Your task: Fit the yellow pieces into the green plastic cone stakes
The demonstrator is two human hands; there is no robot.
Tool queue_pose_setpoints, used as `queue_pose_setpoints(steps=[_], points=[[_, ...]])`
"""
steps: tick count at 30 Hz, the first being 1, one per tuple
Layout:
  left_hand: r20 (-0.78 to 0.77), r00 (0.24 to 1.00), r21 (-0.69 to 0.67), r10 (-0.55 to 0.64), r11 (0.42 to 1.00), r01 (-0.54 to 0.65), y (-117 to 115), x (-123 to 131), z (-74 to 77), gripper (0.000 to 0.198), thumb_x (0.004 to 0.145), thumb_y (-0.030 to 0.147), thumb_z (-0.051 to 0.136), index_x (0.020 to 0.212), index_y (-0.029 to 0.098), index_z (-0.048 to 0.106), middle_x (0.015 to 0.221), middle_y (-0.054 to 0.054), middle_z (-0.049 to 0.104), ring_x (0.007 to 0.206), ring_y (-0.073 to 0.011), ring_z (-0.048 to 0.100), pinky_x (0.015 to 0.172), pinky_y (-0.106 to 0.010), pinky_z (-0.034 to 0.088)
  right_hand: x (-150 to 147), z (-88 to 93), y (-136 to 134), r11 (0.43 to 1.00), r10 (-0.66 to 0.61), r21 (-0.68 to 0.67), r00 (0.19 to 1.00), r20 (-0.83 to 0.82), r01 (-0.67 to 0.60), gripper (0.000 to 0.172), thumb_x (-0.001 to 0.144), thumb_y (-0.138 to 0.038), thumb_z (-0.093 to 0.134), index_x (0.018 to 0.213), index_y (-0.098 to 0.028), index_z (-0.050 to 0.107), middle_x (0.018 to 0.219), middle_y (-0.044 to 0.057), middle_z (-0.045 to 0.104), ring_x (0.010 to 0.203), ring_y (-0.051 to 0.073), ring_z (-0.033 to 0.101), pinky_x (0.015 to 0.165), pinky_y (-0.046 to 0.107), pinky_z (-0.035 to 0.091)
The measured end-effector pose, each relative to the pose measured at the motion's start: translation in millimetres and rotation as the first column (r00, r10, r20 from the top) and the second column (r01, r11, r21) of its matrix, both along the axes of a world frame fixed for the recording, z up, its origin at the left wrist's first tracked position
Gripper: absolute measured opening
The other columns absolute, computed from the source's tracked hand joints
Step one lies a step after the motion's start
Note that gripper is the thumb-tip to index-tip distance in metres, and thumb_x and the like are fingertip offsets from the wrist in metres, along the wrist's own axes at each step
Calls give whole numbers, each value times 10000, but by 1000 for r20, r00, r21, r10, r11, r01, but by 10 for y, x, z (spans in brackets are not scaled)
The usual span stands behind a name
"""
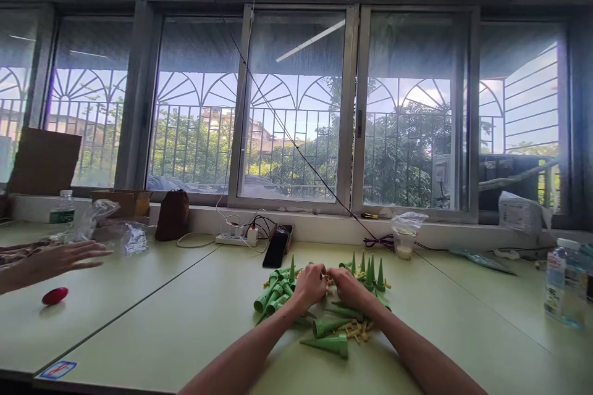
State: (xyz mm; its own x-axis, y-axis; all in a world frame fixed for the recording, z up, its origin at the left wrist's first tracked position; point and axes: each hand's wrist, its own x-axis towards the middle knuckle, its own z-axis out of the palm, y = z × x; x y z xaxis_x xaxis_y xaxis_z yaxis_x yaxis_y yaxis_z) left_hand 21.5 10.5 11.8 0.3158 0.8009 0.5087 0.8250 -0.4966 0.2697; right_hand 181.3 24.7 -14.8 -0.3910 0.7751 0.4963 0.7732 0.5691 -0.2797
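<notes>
Both hands meet over the table among green plastic cones. My left hand (311,282) is closed, its fingertips pinched together. Almost touching it, my right hand (346,287) is closed in a pinch too. Whatever sits between the fingers is too small and hidden to make out. Beside my left hand lies a heap of green cones (277,296). Several upright green cones (370,273) stand past my right hand, points up. Nearer to me, a loose green cone (331,344) lies on its side by a scatter of small yellow plastic pieces (357,331).
Another person's hand (69,257) reaches in at left, above a red oval object (55,295). Behind the cones lie a phone (276,248) and a power strip (236,236). A plastic cup (405,239) stands back right, a water bottle (564,284) far right.
</notes>
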Motion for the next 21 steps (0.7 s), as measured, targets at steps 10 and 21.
queue_pose_setpoints(steps=[10,21], points=[[-3,1000,-5,5,1000,-5,-18,-2,13,250,792,156,481,959,187,664,908,-71,705,882,-201,642,738,-263,428,6,11,-18,999,7,51,998,69,-11,337,747,62,379,908,-143,592,881,87,646,887,202,594,781,262,404],[-22,999,-43,32,999,-32,-43,1,46,260,823,162,469,1003,194,654,959,-74,703,919,-206,639,762,-261,432,11,13,-10,998,-23,59,995,-102,29,546,734,78,367,1194,-147,555,1105,136,651,1055,206,588,901,272,428]])
